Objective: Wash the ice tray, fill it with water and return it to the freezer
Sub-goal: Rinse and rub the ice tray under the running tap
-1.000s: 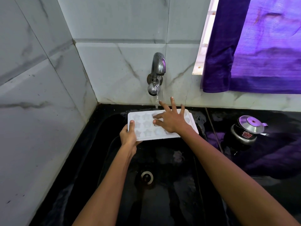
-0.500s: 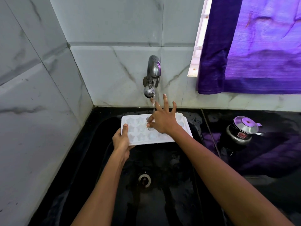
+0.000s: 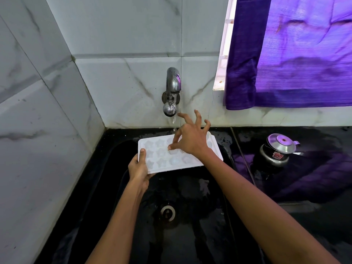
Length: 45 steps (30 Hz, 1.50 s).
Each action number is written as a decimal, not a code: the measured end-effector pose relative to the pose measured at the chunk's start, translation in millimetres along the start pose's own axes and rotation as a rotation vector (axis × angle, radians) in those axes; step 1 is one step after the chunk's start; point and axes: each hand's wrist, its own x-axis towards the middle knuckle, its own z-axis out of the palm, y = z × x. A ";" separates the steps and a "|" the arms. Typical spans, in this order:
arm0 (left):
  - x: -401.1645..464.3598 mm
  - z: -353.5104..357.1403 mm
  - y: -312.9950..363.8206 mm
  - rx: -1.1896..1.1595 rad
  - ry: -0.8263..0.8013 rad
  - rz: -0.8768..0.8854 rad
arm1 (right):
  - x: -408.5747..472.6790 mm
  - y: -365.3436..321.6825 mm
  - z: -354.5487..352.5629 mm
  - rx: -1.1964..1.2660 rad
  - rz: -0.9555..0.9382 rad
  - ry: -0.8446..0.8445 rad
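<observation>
Two hands busy | left hand (image 3: pixel 140 168) grips white ice tray (image 3: pixel 163 157) near-left corner, over sink (image 3: pixel 190 235) under running tap (image 3: pixel 172 92) | right hand (image 3: pixel 190 141) fingers spread, holding nothing, above tray | step: rinse/fill | next: likely shut tap, keep tray level

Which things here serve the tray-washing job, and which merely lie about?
In use: ice tray, tap, sink, left hand, right hand.
Lying about: steel pot, purple curtain.
</observation>
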 end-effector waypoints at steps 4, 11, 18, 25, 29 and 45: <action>-3.2 2.1 2.9 -0.043 -0.001 0.009 | -17.0 2.1 3.8 0.081 0.009 0.058; -4.3 9.0 5.5 -0.049 0.022 0.049 | -33.6 3.6 10.9 -0.078 -0.044 -0.213; -1.0 20.3 5.6 -0.063 0.027 0.050 | -21.5 4.9 12.3 -0.145 -0.093 -0.162; 5.8 27.9 3.6 -0.080 0.028 0.045 | -11.6 9.7 7.6 -0.130 -0.042 -0.216; 5.7 25.1 -2.9 -0.076 0.012 0.042 | -14.3 9.0 6.6 -0.123 -0.040 -0.189; 8.7 16.6 -4.4 -0.076 0.046 0.068 | -13.0 3.4 13.7 -0.110 0.007 -0.249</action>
